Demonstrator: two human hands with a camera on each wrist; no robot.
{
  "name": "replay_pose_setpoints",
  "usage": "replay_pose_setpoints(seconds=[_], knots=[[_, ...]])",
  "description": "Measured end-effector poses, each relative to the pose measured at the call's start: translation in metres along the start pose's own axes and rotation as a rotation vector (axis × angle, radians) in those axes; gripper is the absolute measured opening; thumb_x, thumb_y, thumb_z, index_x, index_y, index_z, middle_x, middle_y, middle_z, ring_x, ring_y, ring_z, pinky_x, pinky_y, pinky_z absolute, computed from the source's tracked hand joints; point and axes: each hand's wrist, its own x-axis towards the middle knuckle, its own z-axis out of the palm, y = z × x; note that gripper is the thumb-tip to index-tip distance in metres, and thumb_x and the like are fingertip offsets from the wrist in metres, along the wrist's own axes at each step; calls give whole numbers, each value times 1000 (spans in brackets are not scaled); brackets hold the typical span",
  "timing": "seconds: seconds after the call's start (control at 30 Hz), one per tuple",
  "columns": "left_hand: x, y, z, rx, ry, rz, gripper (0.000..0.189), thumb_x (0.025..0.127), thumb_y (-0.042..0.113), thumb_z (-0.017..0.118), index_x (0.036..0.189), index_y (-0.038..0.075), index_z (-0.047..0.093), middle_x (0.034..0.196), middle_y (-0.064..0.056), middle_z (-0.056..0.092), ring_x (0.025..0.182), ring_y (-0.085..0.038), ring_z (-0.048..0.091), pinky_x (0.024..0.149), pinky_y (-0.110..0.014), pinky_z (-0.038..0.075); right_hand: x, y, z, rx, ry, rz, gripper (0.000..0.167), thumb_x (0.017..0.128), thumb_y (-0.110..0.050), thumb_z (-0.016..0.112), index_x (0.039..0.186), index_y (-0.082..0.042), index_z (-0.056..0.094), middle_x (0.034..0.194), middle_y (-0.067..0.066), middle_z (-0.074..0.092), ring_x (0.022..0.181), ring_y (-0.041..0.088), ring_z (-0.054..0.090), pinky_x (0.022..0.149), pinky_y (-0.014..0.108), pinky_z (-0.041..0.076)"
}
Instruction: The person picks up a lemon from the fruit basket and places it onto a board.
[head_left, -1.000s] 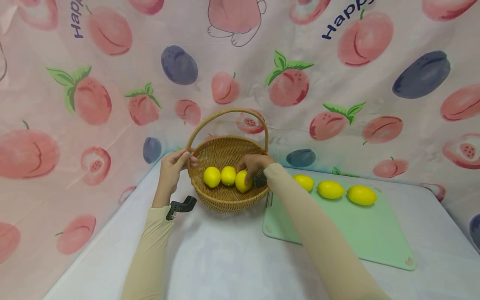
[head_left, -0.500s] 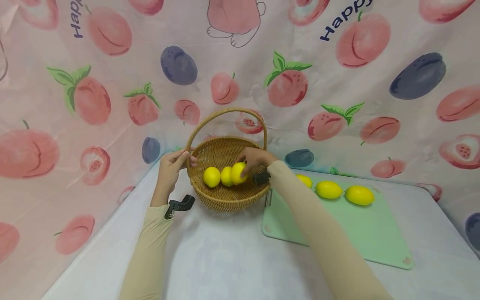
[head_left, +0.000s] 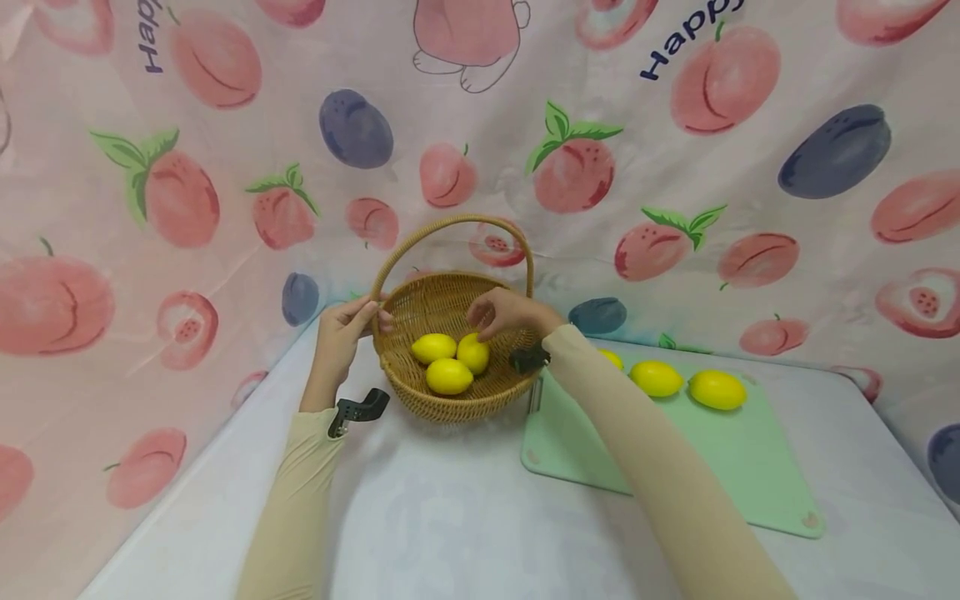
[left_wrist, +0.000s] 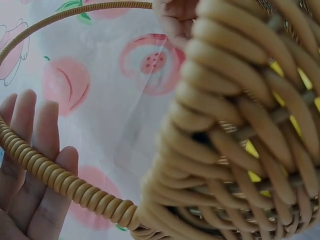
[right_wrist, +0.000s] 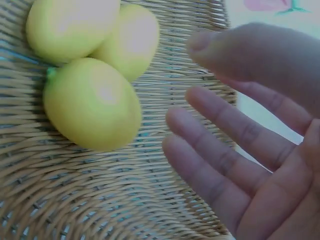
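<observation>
A wicker basket point(head_left: 465, 408) with a tall arched handle stands tilted on the table in the head view. At its left side my left hand point(head_left: 341, 333) holds the foot of the handle point(left_wrist: 75, 190), fingers behind it in the left wrist view. Three yellow lemons lie together inside: one at the back left point(head_left: 433, 348), one in front point(head_left: 449, 377) and one at the right point(head_left: 473, 354). Over the right lemon hovers my right hand point(head_left: 510, 312), its fingers loosely bent. The right wrist view shows these fingers point(right_wrist: 215, 145) apart from the lemons, holding nothing.
Right of the basket lies a pale green cutting board point(head_left: 750, 467). Two lemons point(head_left: 656, 378) point(head_left: 717, 390) on it show whole, and a third point(head_left: 611, 358) is partly behind the right sleeve. A fruit-print cloth point(head_left: 570, 250) hangs behind the table.
My right hand has let go of a lemon in the basket and lifted slightly. The lemons have rolled from a row into a cluster. The left hand stays on the handle.
</observation>
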Motion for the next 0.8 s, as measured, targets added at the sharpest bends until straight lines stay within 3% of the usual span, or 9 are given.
replay_pose_setpoints(seconds=[0.27,0.47,0.8], knots=[[0,-2,-1,-8,4,0,21,98,12,49,103,0,65,71,11,68,66,-3,66,71,-18,56,10,-3,9,36,-139,-17,34,84,-2,68,115,6,60,120,24,60,115,35,57,93,36,53],[5,-17,-6,-10,9,1,21,97,13,49,104,2,65,72,11,68,65,-3,66,70,-18,57,22,-5,16,5,-214,-20,37,84,-6,69,119,1,59,120,19,62,115,30,58,90,32,53],[7,-25,-7,-7,17,9,25,96,22,52,103,2,66,71,11,69,66,-3,66,70,-20,57,35,-10,34,-53,-283,109,41,83,-12,72,121,-7,61,124,11,63,115,23,59,94,31,51]])
